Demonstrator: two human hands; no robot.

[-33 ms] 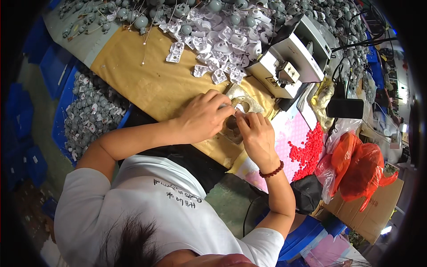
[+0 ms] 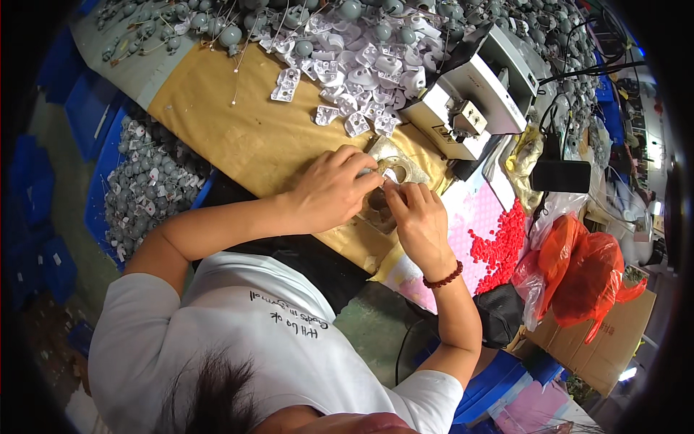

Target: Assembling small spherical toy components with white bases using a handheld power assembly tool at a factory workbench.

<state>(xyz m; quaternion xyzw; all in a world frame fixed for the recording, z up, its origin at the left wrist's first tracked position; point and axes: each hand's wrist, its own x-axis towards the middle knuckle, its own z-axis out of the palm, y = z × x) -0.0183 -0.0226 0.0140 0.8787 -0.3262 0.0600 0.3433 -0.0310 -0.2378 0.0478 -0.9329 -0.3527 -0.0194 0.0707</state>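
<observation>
Brown paper covers the worktable, and both hands meet above its near edge in the head view. The left hand comes in from the left on a long bare forearm, palm down, with its fingers curled over a small grey-white part. It seems to pinch this part, but the fingertips hide the contact. The right hand rises from the lower right with a bent elbow and a dark red bead bracelet on the wrist. Its fingers are bent and closed toward the same small part, touching the left fingertips. Directly under both hands lies a flat metal fixture plate with round openings.

Beyond the hands a heap of white plastic pieces spreads over the paper, and to the right of it stands a white benchtop machine. Just right of the right hand red small caps lie on a pink sheet. Farther right are orange plastic bags. Left of the left forearm a blue bin with grey parts stands below the table.

Compared with the earlier frame, nothing visible differs: the hands stay together at the same place on the plate.
</observation>
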